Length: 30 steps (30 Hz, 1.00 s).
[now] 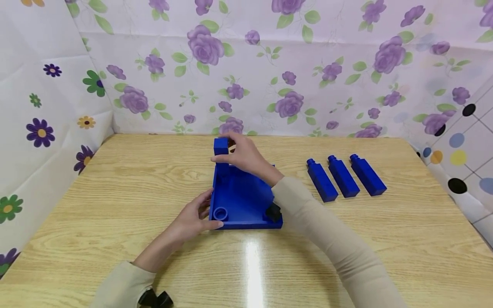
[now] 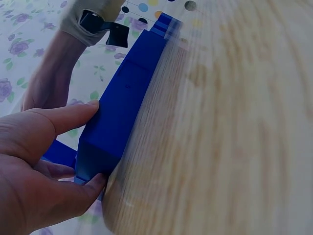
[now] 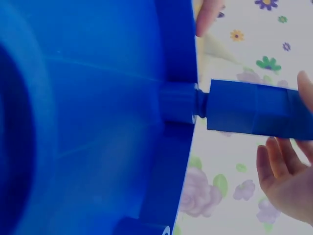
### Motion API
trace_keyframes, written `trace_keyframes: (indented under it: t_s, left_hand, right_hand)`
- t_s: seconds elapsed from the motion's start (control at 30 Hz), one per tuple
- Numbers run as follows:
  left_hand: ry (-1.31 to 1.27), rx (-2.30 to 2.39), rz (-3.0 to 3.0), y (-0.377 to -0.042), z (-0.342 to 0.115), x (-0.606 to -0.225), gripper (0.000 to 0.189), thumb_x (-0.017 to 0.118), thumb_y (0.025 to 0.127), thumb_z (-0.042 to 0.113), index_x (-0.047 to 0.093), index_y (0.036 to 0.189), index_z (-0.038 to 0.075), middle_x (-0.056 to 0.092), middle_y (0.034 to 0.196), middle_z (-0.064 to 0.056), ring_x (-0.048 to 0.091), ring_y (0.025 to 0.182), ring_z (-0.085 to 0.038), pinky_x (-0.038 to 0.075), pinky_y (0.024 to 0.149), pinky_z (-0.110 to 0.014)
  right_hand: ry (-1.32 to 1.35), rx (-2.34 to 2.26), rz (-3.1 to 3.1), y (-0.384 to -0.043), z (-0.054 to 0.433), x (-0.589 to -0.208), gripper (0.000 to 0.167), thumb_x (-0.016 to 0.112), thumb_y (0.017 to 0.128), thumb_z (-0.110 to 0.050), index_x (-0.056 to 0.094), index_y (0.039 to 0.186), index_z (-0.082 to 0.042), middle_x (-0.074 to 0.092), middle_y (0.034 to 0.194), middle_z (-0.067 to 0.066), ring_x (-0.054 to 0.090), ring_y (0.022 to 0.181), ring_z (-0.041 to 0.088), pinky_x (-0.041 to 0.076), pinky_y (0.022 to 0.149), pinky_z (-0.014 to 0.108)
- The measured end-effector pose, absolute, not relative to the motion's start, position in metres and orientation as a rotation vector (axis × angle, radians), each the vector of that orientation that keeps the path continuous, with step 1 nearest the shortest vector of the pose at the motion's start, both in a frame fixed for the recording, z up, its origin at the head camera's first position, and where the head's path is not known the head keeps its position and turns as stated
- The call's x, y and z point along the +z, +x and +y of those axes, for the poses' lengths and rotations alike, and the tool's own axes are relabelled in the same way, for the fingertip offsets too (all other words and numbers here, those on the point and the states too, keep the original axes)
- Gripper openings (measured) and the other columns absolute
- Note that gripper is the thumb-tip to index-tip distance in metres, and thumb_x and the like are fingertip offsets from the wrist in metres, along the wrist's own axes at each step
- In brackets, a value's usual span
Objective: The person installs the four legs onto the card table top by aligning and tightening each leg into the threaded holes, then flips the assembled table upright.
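Note:
A blue square tabletop point(image 1: 246, 192) lies underside up on the wooden table, with raised rims and round corner sockets. My left hand point(image 1: 192, 216) grips its near left corner, thumb over the front rim and fingers along the left side. At the far left corner, my right hand point(image 1: 244, 154) holds a square blue table leg point(image 1: 221, 145) upright between thumb and fingers. The right wrist view shows that leg's narrow threaded end point(image 3: 201, 103) at the mouth of a corner socket point(image 3: 180, 102). Another socket point(image 1: 221, 213) near my left thumb has no leg in it.
Three more blue legs, the left one point(image 1: 322, 181), the middle one point(image 1: 343, 176) and the right one point(image 1: 367, 175), lie side by side on the wooden table point(image 1: 154, 179), right of my right forearm. Flowered cloth point(image 1: 246, 64) hangs behind the table.

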<state>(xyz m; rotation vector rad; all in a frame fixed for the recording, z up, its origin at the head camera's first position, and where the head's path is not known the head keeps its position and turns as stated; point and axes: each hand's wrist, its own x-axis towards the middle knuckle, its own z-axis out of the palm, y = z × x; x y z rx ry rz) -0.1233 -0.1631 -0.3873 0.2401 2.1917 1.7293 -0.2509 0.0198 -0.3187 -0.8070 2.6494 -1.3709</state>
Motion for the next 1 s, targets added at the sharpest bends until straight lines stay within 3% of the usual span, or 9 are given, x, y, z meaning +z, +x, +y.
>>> trace_keyframes:
  t_s: [0.17,0.33,0.5,0.7,0.83,1.0]
  left_hand:
    - [0.207,1.727,2.200,-0.124,-0.162,-0.388,0.092,0.074,0.083,0.001,0.016,0.154,0.001,0.032,0.149,-0.025,0.034,0.135,-0.040,0.032,0.110,-0.046]
    - [0.217,1.730,2.204,-0.124,-0.162,-0.387,0.092,0.075,0.083,0.001,0.015,0.154,0.000,0.032,0.148,-0.026,0.034,0.135,-0.041,0.032,0.110,-0.047]
    - [0.228,1.732,2.197,-0.123,-0.163,-0.387,0.092,0.074,0.083,0.001,0.014,0.154,0.000,0.031,0.148,-0.027,0.034,0.135,-0.043,0.031,0.110,-0.049]
    - [0.221,1.726,2.194,-0.124,-0.162,-0.388,0.092,0.074,0.083,0.001,0.015,0.154,0.001,0.031,0.149,-0.025,0.033,0.135,-0.041,0.031,0.110,-0.047]
    - [0.217,1.716,2.202,-0.124,-0.162,-0.389,0.092,0.074,0.083,0.001,0.015,0.154,0.001,0.031,0.149,-0.025,0.033,0.135,-0.041,0.032,0.110,-0.047]
    - [0.194,1.721,2.202,-0.125,-0.162,-0.390,0.092,0.075,0.082,0.000,0.016,0.154,0.002,0.032,0.149,-0.024,0.034,0.135,-0.040,0.032,0.110,-0.046]
  right_hand:
    - [-0.846,-1.472,2.384,-0.259,0.031,-0.314,0.068,0.077,0.084,-0.026,0.047,0.143,-0.012,0.055,0.132,0.005,0.050,0.122,0.020,0.047,0.098,0.036]
    - [-0.911,-1.570,2.114,-0.269,0.041,-0.313,0.064,0.072,0.088,-0.014,0.044,0.145,-0.009,0.050,0.140,0.005,0.046,0.129,0.018,0.045,0.101,0.034]
    - [-0.921,-1.642,1.976,-0.275,0.043,-0.315,0.059,0.070,0.088,-0.006,0.047,0.143,-0.005,0.052,0.139,0.008,0.049,0.127,0.018,0.044,0.102,0.034]
    - [-0.844,-1.692,1.947,-0.275,0.040,-0.315,0.052,0.071,0.087,-0.002,0.055,0.137,-0.004,0.062,0.126,0.011,0.060,0.113,0.022,0.049,0.096,0.035]
    - [-0.827,-1.653,2.041,-0.276,0.039,-0.315,0.053,0.073,0.086,-0.006,0.056,0.136,-0.005,0.064,0.122,0.011,0.061,0.111,0.023,0.050,0.095,0.034]
    - [-0.848,-1.571,2.209,-0.274,0.035,-0.317,0.056,0.077,0.084,-0.016,0.056,0.136,-0.011,0.059,0.129,0.003,0.055,0.119,0.017,0.048,0.097,0.032]
